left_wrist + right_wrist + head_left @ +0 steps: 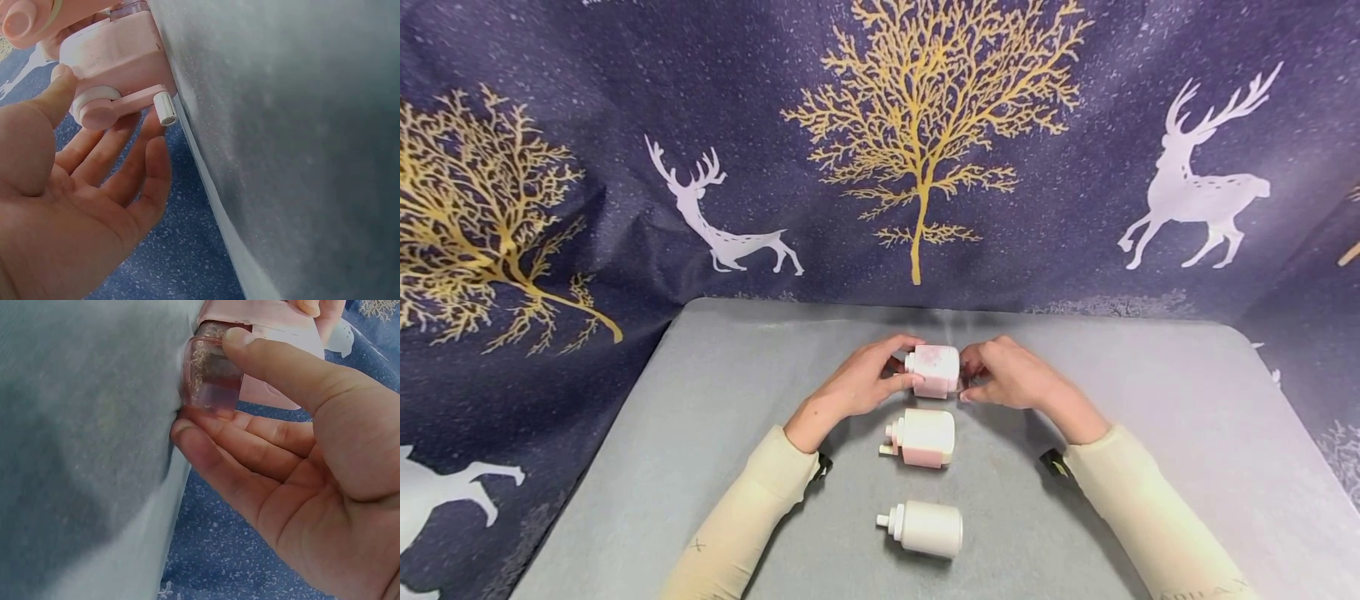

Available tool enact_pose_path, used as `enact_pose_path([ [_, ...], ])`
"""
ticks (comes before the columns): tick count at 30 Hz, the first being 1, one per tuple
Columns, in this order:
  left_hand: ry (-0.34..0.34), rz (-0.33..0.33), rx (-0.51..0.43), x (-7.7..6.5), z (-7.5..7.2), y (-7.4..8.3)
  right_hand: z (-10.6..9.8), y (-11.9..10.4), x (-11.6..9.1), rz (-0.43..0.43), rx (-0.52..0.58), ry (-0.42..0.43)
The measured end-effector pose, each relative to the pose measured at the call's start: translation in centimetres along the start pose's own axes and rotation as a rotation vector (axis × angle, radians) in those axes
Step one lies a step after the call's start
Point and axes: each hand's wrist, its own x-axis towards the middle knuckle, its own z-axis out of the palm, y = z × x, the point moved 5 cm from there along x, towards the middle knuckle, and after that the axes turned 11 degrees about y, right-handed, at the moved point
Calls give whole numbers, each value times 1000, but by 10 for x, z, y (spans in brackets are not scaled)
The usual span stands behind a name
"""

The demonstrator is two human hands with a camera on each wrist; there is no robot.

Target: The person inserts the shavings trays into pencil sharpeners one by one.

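Observation:
A pink hand-crank pencil sharpener point(936, 368) rests on the table between both hands. My left hand point(867, 377) grips its crank end, with the thumb on the pink body point(119, 59) and the fingers reaching round below. In the left wrist view, the crank arm point(134, 102) ends in a white knob point(165, 109). On the opposite end, my right hand point(300, 450) pinches the clear shavings drawer point(215, 372), thumb on one side and fingers on the other. The drawer juts out of the body, with brownish shavings point(200, 362) visible inside.
A second pink-and-white crank sharpener point(928, 437) stands just nearer on the grey table point(700, 500). Closer still is a white rounded device point(931, 528) with a small knob at its left. Behind the table hangs a dark blue cloth point(865, 250) with trees and deer.

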Motion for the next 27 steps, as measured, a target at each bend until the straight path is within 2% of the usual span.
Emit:
enact_pose_path([
  [11,8,2,-13,0,0,1,3,-1,5,7,-30,16],
  [20,-4,10,-24,0,1,1,5,-2,9,71,1,5],
  [27,-9,-3,-1,0,0,1,8,-4,16,69,-49,26],
])
